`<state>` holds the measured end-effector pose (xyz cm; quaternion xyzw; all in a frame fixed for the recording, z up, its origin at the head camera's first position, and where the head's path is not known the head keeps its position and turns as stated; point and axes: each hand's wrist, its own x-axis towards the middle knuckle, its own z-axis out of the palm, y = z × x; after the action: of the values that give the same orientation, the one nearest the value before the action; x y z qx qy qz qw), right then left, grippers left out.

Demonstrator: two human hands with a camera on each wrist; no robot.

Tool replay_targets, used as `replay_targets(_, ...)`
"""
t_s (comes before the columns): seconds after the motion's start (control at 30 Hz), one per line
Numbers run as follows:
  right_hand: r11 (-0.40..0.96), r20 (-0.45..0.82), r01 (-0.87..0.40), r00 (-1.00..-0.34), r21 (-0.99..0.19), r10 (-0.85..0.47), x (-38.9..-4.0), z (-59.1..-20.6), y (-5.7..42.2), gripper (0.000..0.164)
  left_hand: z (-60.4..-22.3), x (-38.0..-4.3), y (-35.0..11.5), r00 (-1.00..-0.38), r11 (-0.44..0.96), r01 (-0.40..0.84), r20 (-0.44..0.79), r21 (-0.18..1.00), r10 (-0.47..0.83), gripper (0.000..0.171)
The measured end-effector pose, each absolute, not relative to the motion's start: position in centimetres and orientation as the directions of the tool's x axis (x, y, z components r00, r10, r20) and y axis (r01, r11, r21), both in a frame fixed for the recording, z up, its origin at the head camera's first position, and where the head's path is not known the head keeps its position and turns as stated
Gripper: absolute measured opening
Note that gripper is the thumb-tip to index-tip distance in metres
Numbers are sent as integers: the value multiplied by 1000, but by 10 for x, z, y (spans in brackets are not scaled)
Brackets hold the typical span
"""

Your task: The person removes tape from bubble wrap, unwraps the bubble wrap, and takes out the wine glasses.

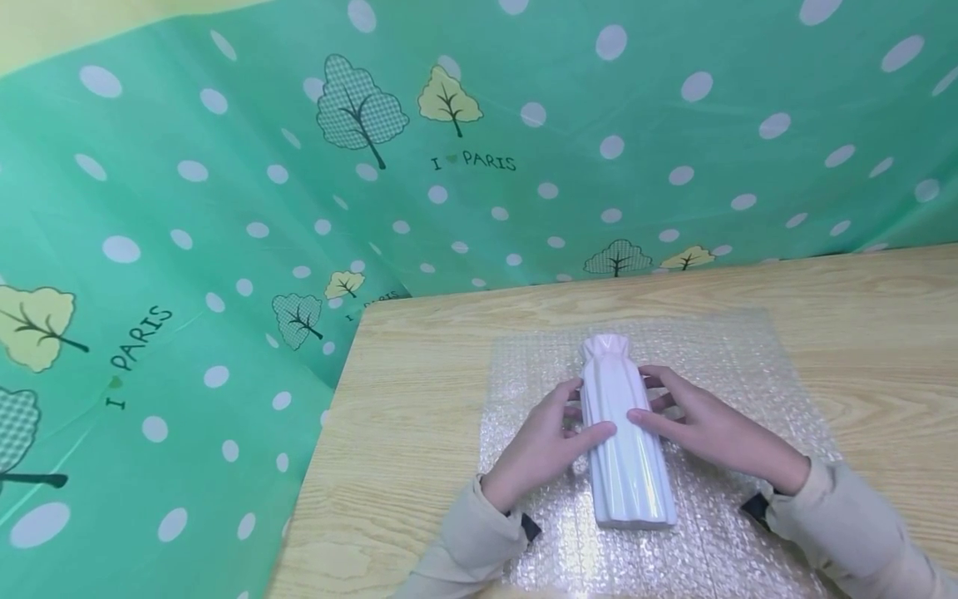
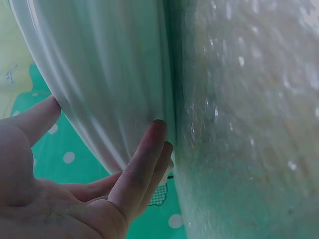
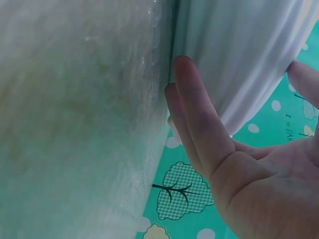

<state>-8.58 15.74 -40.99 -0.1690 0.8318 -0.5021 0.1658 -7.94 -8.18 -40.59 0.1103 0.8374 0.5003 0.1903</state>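
Observation:
A glossy white vase (image 1: pixel 629 449) with vertical ridges and a pinched neck lies on its side on a sheet of bubble wrap (image 1: pixel 726 499), its neck towards the far side. My left hand (image 1: pixel 540 445) holds its left side, the thumb on top and the fingers against the flank. From the right, my right hand (image 1: pixel 703 420) holds it the same way, thumb on top. In the left wrist view, fingertips (image 2: pixel 158 127) of the left hand touch the ridged vase (image 2: pixel 99 64) low down. The right wrist view has fingertips (image 3: pixel 183 64) against the vase (image 3: pixel 234 55) close above the wrap.
The bubble wrap lies on a light wood-grain table (image 1: pixel 389 433). Behind the table and at its left hangs a green cloth (image 1: pixel 224 333) with white dots and printed trees.

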Motion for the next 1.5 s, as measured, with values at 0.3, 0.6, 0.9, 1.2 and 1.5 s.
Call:
replay_targets(0.3, 414, -123, -84, -886, -906, -448, -85, -411, 156, 73, -405, -79, -81, -903, 464, -9, -206, 886, 376, 74)
replay_targets(0.6, 396, -139, -57, -883, -916, -448, -84, -410, 154, 72, -406, -79, -81, -900, 451, -41, -229, 891, 370, 74)
replay_targets(0.9, 388, -123, -70, -883, -919, -452, -83, -411, 153, 70, -407, -78, -81, -900, 451, -49, -236, 891, 368, 74)
replay_targets(1.2, 397, -140, -52, -887, -917, -440, -82, -411, 153, 69, -409, -78, -80, -896, 402, -79, -242, 912, 372, 74)
replay_targets(1.5, 420, -134, -64, -895, -905, -426, -80, -411, 153, 68, -408, -78, -80, -892, 390, -90, -248, 917, 377, 75)
